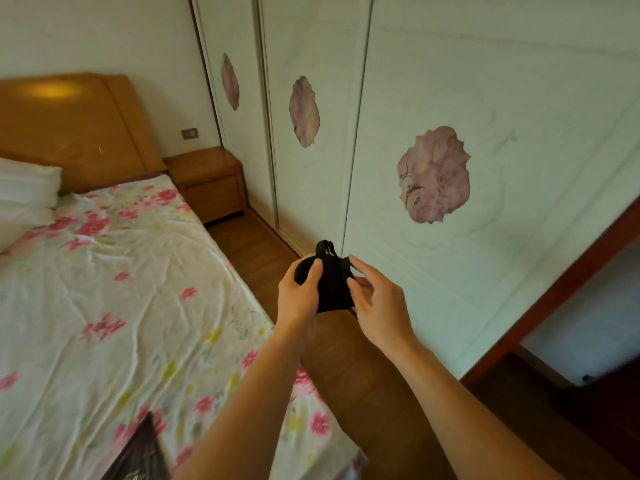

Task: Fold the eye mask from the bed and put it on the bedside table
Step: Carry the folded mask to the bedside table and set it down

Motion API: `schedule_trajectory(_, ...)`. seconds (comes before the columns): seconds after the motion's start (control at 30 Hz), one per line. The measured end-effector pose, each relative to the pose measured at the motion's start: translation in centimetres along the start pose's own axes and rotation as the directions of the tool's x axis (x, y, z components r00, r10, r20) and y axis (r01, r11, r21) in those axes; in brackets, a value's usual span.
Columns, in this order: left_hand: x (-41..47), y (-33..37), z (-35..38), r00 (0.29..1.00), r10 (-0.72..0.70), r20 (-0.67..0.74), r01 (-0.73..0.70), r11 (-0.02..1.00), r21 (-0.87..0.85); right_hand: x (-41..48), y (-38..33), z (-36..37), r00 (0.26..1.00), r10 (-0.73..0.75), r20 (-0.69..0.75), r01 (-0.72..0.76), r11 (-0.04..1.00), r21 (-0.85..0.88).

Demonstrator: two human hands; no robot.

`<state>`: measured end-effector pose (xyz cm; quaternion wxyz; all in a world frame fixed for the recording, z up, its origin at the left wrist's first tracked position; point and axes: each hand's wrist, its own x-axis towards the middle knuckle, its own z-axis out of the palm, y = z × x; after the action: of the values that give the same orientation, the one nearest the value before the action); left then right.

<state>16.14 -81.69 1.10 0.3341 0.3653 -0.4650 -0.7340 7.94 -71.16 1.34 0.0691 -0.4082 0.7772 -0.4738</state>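
The black eye mask (332, 282) is bunched up in the air over the floor, just past the bed's right edge. My left hand (299, 299) grips its left side with the thumb on top. My right hand (375, 303) pinches its right side with fingers partly spread. A loop of the strap sticks up at the mask's top. The wooden bedside table (207, 181) stands far ahead, beside the headboard, with nothing visible on its top. The bed (114, 292) with a flowered sheet lies to my left.
White wardrobe doors (450, 98) with flower decals run along the right of a narrow wooden floor strip (249, 244). A white pillow (24, 192) lies at the head of the bed. A dark flat object (138, 452) rests on the near bed edge.
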Motion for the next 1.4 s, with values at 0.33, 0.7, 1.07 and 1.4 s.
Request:
schedule_trajectory(0.33, 11.0, -1.5, 8.1, 0.963, 0.074, -0.259, -0.063, 0.997, 0.049, 13.6, 9.0, -0.7, 0.987, -0.094, 0.128, 0.075, 0.986, 0.15)
schedule_trajectory(0.7, 20.9, 0.2, 18.5, 0.906, 0.117, -0.407, -0.094, 0.993, 0.076, 28.4, 15.3, -4.6, 0.945, -0.165, 0.282, 0.092, 0.962, 0.257)
schedule_trajectory(1.07, 32.9, 2.5, 12.3, 0.84, 0.067, -0.538, -0.1, 0.994, -0.032, 39.1, 14.1, 5.9, 0.891, -0.207, 0.404, 0.06, 0.936, 0.348)
schedule_trajectory(1.4, 49.3, 11.2, 3.0, 0.817, 0.094, -0.569, -0.152, 0.987, -0.055, 54.4, 7.4, 19.3, 0.859, -0.235, 0.455, 0.093, 0.945, 0.313)
